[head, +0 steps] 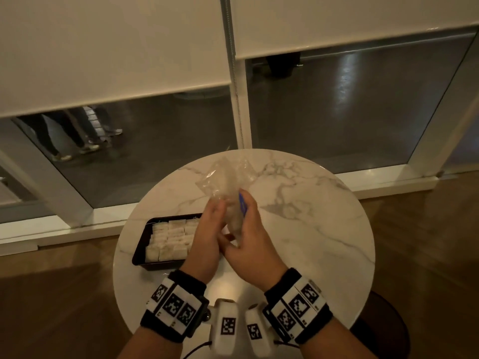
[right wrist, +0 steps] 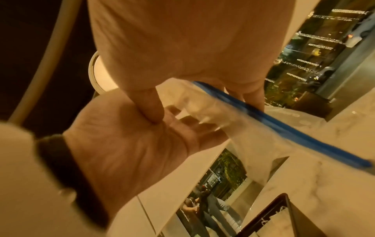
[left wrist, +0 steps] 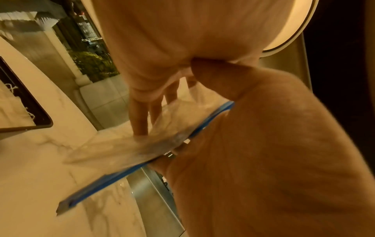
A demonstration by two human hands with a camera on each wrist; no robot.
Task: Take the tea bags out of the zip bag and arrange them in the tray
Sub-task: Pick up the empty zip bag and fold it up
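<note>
Both hands, left (head: 207,234) and right (head: 248,242), grip the clear blue-zipped plastic bag (head: 228,182) above the round marble table (head: 311,229); black tray (head: 138,251) of white tea bags (head: 168,239) near its left edge

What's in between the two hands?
The clear zip bag, with its blue strip, is held between the left hand and the right hand; the head view shows it best.

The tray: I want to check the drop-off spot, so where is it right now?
In the head view the black tray sits on the left part of the round marble table, filled with tea bags, just left of the left hand.
</note>
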